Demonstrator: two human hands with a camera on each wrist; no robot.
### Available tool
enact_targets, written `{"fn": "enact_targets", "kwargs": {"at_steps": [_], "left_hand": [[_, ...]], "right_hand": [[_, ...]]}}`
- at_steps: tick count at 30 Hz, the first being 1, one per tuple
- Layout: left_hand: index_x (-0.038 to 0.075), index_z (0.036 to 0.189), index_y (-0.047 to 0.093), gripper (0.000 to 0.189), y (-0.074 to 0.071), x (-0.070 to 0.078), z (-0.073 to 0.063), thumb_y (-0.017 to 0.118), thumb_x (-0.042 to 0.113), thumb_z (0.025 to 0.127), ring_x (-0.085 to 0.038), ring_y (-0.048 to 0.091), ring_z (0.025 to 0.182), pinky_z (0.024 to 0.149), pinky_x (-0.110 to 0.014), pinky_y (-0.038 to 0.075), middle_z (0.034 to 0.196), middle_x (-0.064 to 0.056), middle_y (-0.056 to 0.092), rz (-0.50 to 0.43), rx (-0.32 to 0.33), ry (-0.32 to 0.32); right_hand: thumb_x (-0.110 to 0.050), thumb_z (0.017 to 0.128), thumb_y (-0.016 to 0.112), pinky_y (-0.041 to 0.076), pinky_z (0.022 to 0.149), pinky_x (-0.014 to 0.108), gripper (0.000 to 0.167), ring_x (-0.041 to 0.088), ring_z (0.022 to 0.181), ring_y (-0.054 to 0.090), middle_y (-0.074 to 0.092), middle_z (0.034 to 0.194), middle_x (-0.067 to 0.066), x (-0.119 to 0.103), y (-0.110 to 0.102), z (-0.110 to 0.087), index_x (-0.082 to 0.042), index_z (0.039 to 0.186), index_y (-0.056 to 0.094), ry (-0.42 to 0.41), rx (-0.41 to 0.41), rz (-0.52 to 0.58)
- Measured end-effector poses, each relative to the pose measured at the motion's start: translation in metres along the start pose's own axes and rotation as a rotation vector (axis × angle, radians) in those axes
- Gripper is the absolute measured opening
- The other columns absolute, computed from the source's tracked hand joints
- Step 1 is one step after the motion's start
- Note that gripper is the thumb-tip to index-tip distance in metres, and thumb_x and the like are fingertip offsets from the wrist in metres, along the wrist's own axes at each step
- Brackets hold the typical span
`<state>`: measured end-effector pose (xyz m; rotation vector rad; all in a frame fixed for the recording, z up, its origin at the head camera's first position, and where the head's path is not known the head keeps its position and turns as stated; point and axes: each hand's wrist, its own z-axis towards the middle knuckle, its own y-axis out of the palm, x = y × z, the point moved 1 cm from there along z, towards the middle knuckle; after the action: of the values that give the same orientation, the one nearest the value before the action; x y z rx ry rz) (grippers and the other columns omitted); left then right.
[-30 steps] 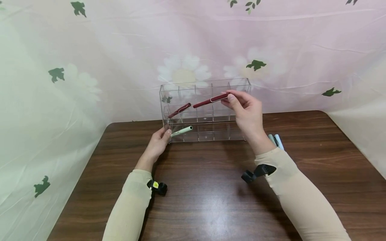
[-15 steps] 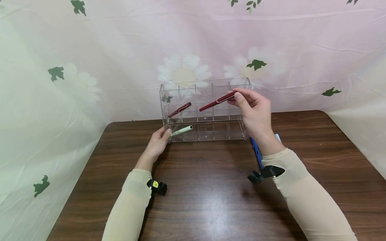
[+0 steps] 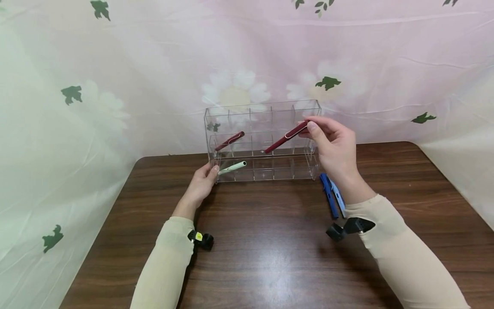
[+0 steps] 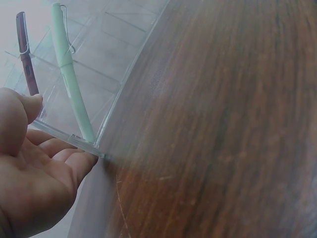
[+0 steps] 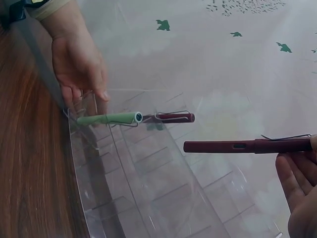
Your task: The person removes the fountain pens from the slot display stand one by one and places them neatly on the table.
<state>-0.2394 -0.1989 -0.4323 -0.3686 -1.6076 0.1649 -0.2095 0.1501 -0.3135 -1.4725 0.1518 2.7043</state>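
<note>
A clear divided pen organizer (image 3: 262,179) stands at the back of the table. My left hand (image 3: 201,183) grips its left side, thumb in front and fingers round the edge, as the left wrist view shows. My right hand (image 3: 336,150) pinches a dark red pen (image 3: 287,137) by its capped end, its other end slanting down to the left in front of the organizer's right half. Another dark red pen (image 3: 230,141) leans in the left compartment of a higher row. Below it, a pale green pen (image 3: 233,167) leans in the left compartment of the front row.
A dark blue pen (image 3: 329,196) and a light blue pen (image 3: 338,198) lie side by side on the wooden table (image 3: 247,257), right of the organizer and near my right forearm. A flowered cloth backdrop (image 3: 173,64) hangs close behind the organizer.
My right hand has moved right with the dark red pen, whose free end now tilts lower. The two blue pens have come out from behind that arm. The left hand stays put.
</note>
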Motion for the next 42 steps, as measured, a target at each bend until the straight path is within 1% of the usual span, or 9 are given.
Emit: {"fn": "enact_targets", "kwargs": {"at_steps": [3, 9, 13, 16, 19, 22, 30, 38, 42], "left_hand": [[0.004, 0.166, 0.039, 0.056, 0.000, 0.001, -0.001, 0.043, 0.033, 0.118, -0.038, 0.033, 0.162, 0.133, -0.058, 0.029, 0.174, -0.020, 0.037, 0.001, 0.001, -0.008], [0.003, 0.167, 0.038, 0.055, 0.002, 0.001, 0.000, 0.043, 0.030, 0.118, -0.038, 0.033, 0.162, 0.133, -0.057, 0.029, 0.174, -0.020, 0.036, -0.006, -0.004, -0.010], [0.002, 0.167, 0.038, 0.056, 0.002, 0.000, 0.001, 0.043, 0.029, 0.118, -0.039, 0.032, 0.162, 0.133, -0.057, 0.028, 0.174, -0.021, 0.035, -0.007, -0.007, -0.010], [0.002, 0.166, 0.039, 0.055, 0.002, 0.000, 0.001, 0.043, 0.029, 0.119, -0.039, 0.032, 0.162, 0.133, -0.057, 0.029, 0.173, -0.022, 0.036, -0.007, -0.006, -0.007], [0.002, 0.165, 0.040, 0.054, 0.003, 0.000, 0.001, 0.043, 0.030, 0.119, -0.038, 0.033, 0.162, 0.133, -0.057, 0.029, 0.173, -0.021, 0.038, -0.009, -0.004, -0.005], [0.002, 0.166, 0.040, 0.055, 0.003, 0.000, 0.001, 0.043, 0.030, 0.119, -0.037, 0.033, 0.162, 0.133, -0.056, 0.030, 0.173, -0.020, 0.038, -0.011, 0.000, -0.012], [0.003, 0.164, 0.042, 0.053, 0.001, 0.000, 0.001, 0.043, 0.030, 0.118, -0.035, 0.036, 0.160, 0.133, -0.056, 0.030, 0.171, -0.020, 0.042, -0.011, 0.008, -0.019], [0.002, 0.165, 0.040, 0.054, 0.002, 0.002, -0.001, 0.043, 0.029, 0.119, -0.036, 0.036, 0.160, 0.132, -0.056, 0.031, 0.171, -0.021, 0.042, -0.014, 0.000, -0.009], [0.001, 0.164, 0.042, 0.053, 0.002, 0.002, 0.000, 0.042, 0.028, 0.119, -0.033, 0.039, 0.157, 0.132, -0.055, 0.033, 0.168, -0.022, 0.045, -0.015, 0.004, -0.009]], "right_hand": [[-0.013, 0.107, 0.068, 0.064, 0.091, 0.023, 0.024, 0.011, 0.091, 0.081, 0.083, 0.108, -0.003, -0.001, -0.006, -0.002, 0.001, 0.124, 0.078, 0.001, -0.001, -0.027], [-0.015, 0.108, 0.067, 0.062, 0.090, 0.018, 0.025, 0.008, 0.089, 0.080, 0.081, 0.105, -0.010, -0.003, -0.019, -0.007, 0.000, 0.125, 0.077, 0.027, -0.007, -0.135], [-0.013, 0.107, 0.068, 0.062, 0.089, 0.019, 0.025, 0.008, 0.087, 0.079, 0.082, 0.103, -0.009, -0.001, -0.026, -0.010, 0.004, 0.123, 0.077, 0.028, -0.008, -0.092], [-0.012, 0.106, 0.069, 0.063, 0.088, 0.020, 0.023, 0.010, 0.087, 0.079, 0.083, 0.103, -0.008, 0.000, -0.030, -0.012, 0.002, 0.121, 0.078, 0.027, -0.006, -0.066], [-0.012, 0.106, 0.069, 0.062, 0.090, 0.017, 0.022, 0.009, 0.087, 0.079, 0.083, 0.103, -0.010, -0.001, -0.036, -0.014, 0.001, 0.122, 0.078, 0.020, -0.003, -0.119], [-0.012, 0.107, 0.068, 0.060, 0.091, 0.016, 0.025, 0.008, 0.088, 0.079, 0.082, 0.103, -0.012, -0.001, -0.041, -0.016, 0.005, 0.123, 0.077, 0.018, 0.002, -0.158], [-0.014, 0.108, 0.068, 0.060, 0.087, 0.013, 0.025, 0.005, 0.087, 0.078, 0.081, 0.102, -0.015, 0.001, -0.054, -0.024, 0.001, 0.125, 0.077, 0.040, 0.021, -0.245], [-0.015, 0.108, 0.066, 0.058, 0.084, 0.012, 0.028, 0.000, 0.087, 0.075, 0.079, 0.101, -0.020, 0.005, -0.068, -0.033, 0.002, 0.128, 0.076, 0.074, 0.036, -0.334], [-0.017, 0.108, 0.067, 0.056, 0.084, 0.011, 0.028, 0.001, 0.090, 0.074, 0.080, 0.102, -0.018, 0.005, -0.074, -0.036, 0.000, 0.128, 0.077, 0.110, 0.045, -0.315]]}}
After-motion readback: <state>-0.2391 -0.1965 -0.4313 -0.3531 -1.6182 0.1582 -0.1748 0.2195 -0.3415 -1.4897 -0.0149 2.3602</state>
